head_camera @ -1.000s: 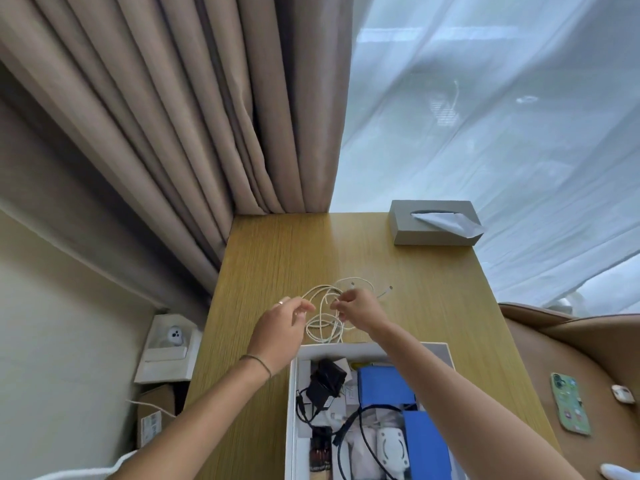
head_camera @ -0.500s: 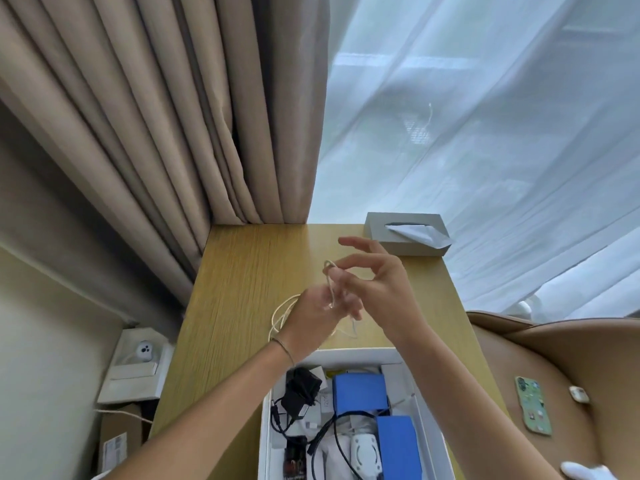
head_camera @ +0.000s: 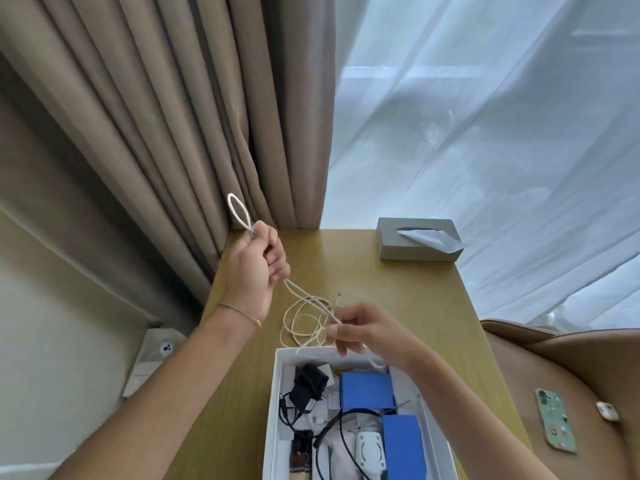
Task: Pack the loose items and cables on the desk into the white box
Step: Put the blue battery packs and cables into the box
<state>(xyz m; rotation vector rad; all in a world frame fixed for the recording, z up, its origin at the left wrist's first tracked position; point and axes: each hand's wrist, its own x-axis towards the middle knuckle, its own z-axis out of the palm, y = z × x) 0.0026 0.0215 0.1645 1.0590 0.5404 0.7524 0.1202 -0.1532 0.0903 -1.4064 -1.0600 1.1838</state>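
Note:
My left hand [head_camera: 254, 271] is raised above the desk's far left and grips a white cable [head_camera: 304, 318], with a small loop sticking up out of the fist. The cable runs down in loose coils to my right hand [head_camera: 360, 329], which pinches it near its plug end, just beyond the white box [head_camera: 272, 410]. The open box sits at the near edge of the wooden desk [head_camera: 398, 292]. It holds a black adapter [head_camera: 310, 384] with black cables, two blue boxes [head_camera: 367, 389] and a white device [head_camera: 370, 452].
A grey tissue box [head_camera: 417, 239] stands at the desk's far right. Beige curtains [head_camera: 156, 116] and a sheer white curtain hang behind. A brown chair at the right carries a green phone [head_camera: 556, 424]. Left of the desk, a white box with a camera [head_camera: 166, 348] lies on the floor.
Both hands lifted the white cable off the desk. My left hand rose up and left with a loop, while my right hand dropped toward the box, drawing the cable out between them.

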